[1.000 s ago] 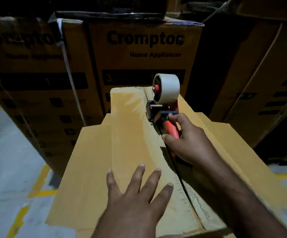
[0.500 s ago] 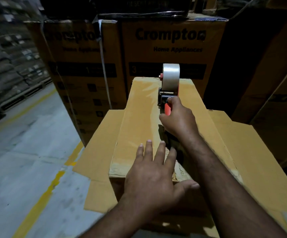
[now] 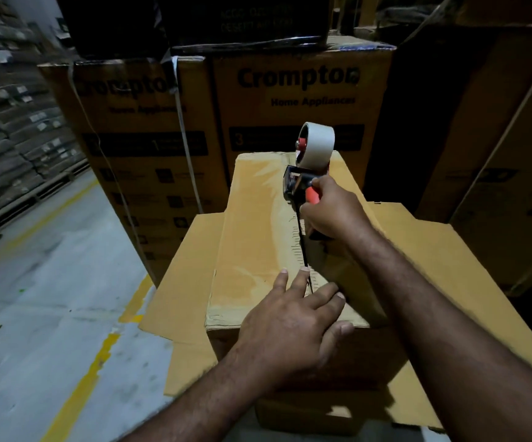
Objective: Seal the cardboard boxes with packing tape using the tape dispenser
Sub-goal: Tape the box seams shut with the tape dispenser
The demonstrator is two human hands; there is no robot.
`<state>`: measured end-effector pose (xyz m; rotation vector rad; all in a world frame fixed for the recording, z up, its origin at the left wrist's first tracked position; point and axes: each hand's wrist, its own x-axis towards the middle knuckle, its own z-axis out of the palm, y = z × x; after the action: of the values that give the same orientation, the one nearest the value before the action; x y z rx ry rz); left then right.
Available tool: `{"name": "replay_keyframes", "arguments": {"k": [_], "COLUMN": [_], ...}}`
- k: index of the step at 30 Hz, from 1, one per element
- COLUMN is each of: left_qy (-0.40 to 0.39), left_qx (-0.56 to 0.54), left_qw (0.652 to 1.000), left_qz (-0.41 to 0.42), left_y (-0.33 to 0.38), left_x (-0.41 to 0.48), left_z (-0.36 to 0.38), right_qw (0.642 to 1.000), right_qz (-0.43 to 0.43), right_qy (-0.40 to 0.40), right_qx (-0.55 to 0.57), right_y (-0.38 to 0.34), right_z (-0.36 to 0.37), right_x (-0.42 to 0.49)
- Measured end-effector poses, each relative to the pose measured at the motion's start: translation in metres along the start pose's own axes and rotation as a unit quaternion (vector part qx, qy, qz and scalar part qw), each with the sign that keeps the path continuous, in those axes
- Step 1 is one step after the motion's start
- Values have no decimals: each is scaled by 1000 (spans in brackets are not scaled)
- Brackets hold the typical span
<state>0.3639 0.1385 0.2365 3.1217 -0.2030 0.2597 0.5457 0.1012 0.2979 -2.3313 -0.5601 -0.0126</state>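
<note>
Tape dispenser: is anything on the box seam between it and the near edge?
Yes. The left hand lies flat on the box at the near end, its fingers across the seam. Between those fingers and the tape dispenser, gripped by the right hand, the seam shows bare.

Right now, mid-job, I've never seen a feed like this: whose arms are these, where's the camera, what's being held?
No machine here: one camera worn on a person's head looks forward and down at their two bare hands. The left hand lies flat, fingers straight, pressing the top flaps of the plain brown cardboard box. The right hand grips the red-handled black tape dispenser, with its pale roll of packing tape, over the box's dark centre seam near the far end. Behind stand large printed brown cartons; a grey floor with yellow lines lies to the left.
</note>
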Motion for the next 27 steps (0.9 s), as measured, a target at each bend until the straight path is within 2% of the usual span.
{"name": "replay_keyframes", "arguments": {"k": [10,16,19,27], "left_qy": [124,194,203,143], "left_qx": [-7,-28,-36,-25], "left_qw": [990,973,972,984], "left_qz": [70,118,112,102], "left_y": [-5,-9,-9,-6], "left_x": [-1,-6,-7,-10], "left_z": [14,13,10,2], "right_qw": [999,998,998,996], "right_qz": [3,-5,-3,18], "right_qy": [23,6,2,-22], "right_qx": [-34,-58,-63,-83], "right_y": [-14,-16,-16,-19], "right_z": [16,18,10,-11], "right_x": [-18,-41,-54,-89]}}
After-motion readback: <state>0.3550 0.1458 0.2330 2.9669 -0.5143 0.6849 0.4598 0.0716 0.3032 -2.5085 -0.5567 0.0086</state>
